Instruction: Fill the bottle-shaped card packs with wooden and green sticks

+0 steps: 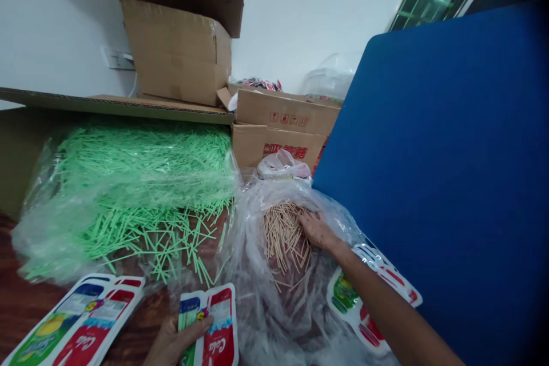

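Here, right hand (316,230) lay in the clear bag (253,223) on tan sticks (281,237), fingers (305,219) curled, grip unclear; left hand (175,340), left of bag, clasped printed packet (217,320). Sticks likely best gathered parallel.

White script "Cola" stands on the red glossy printed pouch (218,343) at bottom centre and on another red flat pouch (83,344) at lower left. Red Chinese characters, too small to read, mark the brown cardboard box (253,146) mid-frame.
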`<state>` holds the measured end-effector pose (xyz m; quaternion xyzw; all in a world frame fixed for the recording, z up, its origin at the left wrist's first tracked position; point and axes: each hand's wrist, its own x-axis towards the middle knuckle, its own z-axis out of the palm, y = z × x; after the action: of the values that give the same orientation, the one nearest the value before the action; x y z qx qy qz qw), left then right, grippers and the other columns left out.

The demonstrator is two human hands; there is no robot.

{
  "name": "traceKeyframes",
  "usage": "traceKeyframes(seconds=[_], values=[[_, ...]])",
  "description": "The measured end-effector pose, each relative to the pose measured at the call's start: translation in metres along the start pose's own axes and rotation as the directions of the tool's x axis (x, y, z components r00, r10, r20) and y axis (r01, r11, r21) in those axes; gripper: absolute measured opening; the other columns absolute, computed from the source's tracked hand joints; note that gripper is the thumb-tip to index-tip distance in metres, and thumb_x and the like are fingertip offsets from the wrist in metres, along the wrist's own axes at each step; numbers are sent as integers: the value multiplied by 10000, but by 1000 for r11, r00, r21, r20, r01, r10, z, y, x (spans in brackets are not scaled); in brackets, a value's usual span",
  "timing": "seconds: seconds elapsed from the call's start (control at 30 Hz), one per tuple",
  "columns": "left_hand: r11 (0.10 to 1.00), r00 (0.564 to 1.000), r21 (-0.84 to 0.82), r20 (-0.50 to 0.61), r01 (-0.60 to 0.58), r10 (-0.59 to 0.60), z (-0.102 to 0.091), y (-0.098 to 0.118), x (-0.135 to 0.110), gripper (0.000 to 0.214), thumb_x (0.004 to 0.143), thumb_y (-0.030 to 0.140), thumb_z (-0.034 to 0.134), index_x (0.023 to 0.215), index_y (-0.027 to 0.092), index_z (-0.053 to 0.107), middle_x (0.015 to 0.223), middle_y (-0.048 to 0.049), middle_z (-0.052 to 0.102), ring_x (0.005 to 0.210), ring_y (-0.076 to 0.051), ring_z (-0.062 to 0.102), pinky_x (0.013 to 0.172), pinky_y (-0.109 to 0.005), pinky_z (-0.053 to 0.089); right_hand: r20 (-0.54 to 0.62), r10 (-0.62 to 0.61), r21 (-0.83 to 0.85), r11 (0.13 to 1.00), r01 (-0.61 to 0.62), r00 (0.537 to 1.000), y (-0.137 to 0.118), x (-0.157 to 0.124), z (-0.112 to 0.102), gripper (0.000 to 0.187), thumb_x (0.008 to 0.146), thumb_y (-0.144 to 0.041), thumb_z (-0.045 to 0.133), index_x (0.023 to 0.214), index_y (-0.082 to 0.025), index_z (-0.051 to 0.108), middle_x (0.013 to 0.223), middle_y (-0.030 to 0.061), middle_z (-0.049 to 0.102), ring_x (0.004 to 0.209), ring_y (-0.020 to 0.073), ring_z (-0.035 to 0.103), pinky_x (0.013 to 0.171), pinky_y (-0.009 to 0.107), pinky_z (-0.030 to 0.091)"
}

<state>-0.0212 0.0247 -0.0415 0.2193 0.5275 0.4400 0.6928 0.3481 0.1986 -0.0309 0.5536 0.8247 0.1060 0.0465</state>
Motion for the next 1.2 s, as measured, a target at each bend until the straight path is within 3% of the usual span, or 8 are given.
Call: traceKeyframes(seconds=[0.1, 0.2, 0.5, 0.7, 0.83, 0.97, 1.1, 1.2], values=[[1000, 1000, -28, 26, -2, 3, -1, -1, 0, 288, 512, 311, 881, 624, 112, 706, 535, -69, 739, 460, -217, 684, 466, -258, 540, -16, 8, 28, 1000, -8, 1000, -1, 4, -2, 379, 897, -106, 368, 1243, -171, 508, 1179, 141, 558, 1074, 268, 463, 949, 462, 252], [1000, 999, -28, 36, 4, -3, 1, 1, -2, 287, 520, 316, 877, 625, 108, 710, 553, -82, 745, 467, -218, 687, 470, -258, 540, -30, 2, 73, 997, 0, 1000, -2, 9, -4, 331, 908, -131, 377, 1174, -185, 565, 1267, 144, 513, 1168, 298, 402, 969, 479, 223], [999, 1000, -34, -1, -4, 4, 9, 11, -10, 282, 486, 284, 882, 636, 115, 713, 535, -78, 736, 471, -228, 685, 486, -269, 546, -53, 107, 389, 918, -78, 993, -7, 13, 3, 238, 898, -128, 375, 935, -146, 609, 1061, 129, 628, 1099, 246, 490, 984, 414, 272], [998, 1000, -65, 23, 3, -1, 5, 10, -9, 295, 487, 288, 883, 650, 125, 698, 548, -66, 739, 477, -230, 687, 489, -275, 547, -73, 325, 715, 676, -178, 943, -30, -1, -4, 298, 936, -330, 285, 906, -187, 544, 769, 50, 622, 720, 194, 583, 721, 322, 450], [997, 997, -78, 84, 8, -2, 1, 9, -10, 308, 534, 318, 867, 700, 116, 705, 600, -76, 755, 511, -234, 697, 521, -289, 553, -71, 443, 869, 468, -163, 894, -58, -15, -1, 350, 935, -405, 210, 996, -197, 486, 795, 56, 621, 750, 194, 610, 742, 321, 475], [998, 993, -63, 114, -5, 12, -2, 8, -10, 294, 568, 317, 853, 716, 106, 712, 624, -80, 762, 534, -233, 706, 530, -274, 550, -39, 500, 944, 303, -133, 865, -90, -32, 11, 380, 895, -451, 312, 1150, -187, 408, 842, 60, 652, 822, 211, 625, 803, 354, 473], [998, 988, -59, 156, 6, 4, -5, 6, -7, 243, 609, 279, 835, 739, 108, 722, 636, -76, 766, 562, -230, 715, 553, -270, 556, -20, 496, 967, 231, -110, 868, -108, -40, 17, 317, 853, -480, 401, 979, -204, 493, 856, 54, 643, 848, 208, 611, 826, 351, 466], [997, 990, -74, 143, 2, 9, -7, 3, -5, 211, 624, 249, 827, 742, 113, 718, 641, -72, 769, 556, -221, 715, 549, -268, 560, -1, 490, 966, 227, -126, 872, -101, -34, 13, 313, 876, -482, 351, 910, -213, 509, 779, 44, 611, 764, 202, 596, 758, 345, 481]])
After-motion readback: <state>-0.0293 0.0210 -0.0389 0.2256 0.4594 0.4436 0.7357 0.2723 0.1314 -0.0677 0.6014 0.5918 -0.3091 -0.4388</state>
